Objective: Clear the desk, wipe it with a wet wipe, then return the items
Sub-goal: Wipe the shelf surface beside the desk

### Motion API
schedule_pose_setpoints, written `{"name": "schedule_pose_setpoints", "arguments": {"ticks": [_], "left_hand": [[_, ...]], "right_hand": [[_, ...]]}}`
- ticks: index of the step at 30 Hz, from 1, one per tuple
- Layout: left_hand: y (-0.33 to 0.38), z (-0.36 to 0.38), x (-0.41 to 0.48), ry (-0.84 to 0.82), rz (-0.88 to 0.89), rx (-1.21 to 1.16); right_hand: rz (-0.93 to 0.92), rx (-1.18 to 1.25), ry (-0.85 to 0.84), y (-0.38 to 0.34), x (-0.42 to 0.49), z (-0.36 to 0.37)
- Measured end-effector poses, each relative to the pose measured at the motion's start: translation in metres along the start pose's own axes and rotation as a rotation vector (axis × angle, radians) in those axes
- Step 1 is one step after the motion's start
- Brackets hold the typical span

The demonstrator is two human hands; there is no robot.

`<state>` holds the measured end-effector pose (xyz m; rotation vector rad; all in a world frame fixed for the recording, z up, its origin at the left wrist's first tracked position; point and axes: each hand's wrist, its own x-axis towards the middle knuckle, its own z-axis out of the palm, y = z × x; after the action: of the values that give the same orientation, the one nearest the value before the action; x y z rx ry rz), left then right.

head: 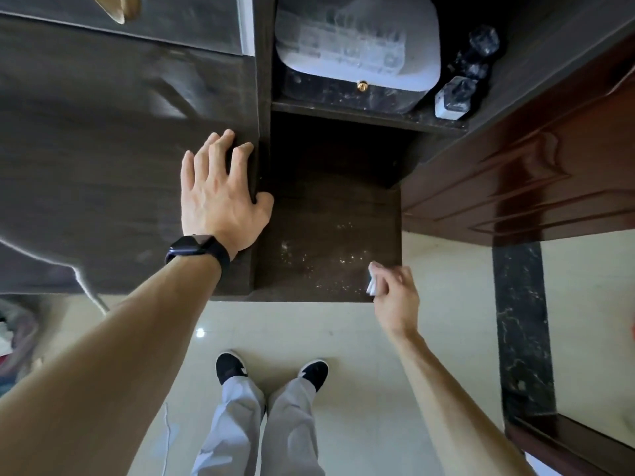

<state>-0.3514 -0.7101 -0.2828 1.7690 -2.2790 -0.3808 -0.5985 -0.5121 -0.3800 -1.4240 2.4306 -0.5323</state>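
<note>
Surface (330, 235): bare, speckled; right hand (395, 297) at its near corner, fingers pinching wet wipe (372, 285), soft, limp; left hand (223, 194) flat, fingers released.

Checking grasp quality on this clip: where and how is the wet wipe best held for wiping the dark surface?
The wet wipe is bunched small in the right hand at the desk surface's front right corner. Best held probably by its upper bunched part, fingers coming from above, leaving the free lower folds to press flat on the speckled surface. The left hand braces on the cabinet side.

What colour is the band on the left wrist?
Black wrist band, seen clearly in the head view.
</note>
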Motion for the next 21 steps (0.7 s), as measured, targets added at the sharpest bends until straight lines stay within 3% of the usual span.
{"name": "schedule_pose_setpoints", "arguments": {"ticks": [3,5,11,14,17,21], "left_hand": [[0.001,-0.003,0.0,-0.017,-0.01,-0.01],[0.002,-0.004,0.0,-0.02,-0.011,-0.014],[0.0,0.001,0.001,0.003,-0.01,0.0],[-0.002,0.004,0.002,0.022,-0.006,0.012],[-0.002,0.004,0.001,0.028,0.002,0.015],[0.0,0.001,0.001,0.009,-0.001,0.003]], "right_hand": [[0.141,0.037,-0.211,0.017,-0.059,-0.02],[0.172,0.039,-0.256,0.019,-0.053,-0.028],[-0.011,-0.044,-0.004,-0.026,0.091,-0.011],[-0.087,-0.14,-0.004,-0.034,0.143,0.012],[-0.13,-0.206,-0.026,-0.036,0.144,0.029],[-0.14,-0.074,-0.037,-0.027,0.067,0.022]]}}
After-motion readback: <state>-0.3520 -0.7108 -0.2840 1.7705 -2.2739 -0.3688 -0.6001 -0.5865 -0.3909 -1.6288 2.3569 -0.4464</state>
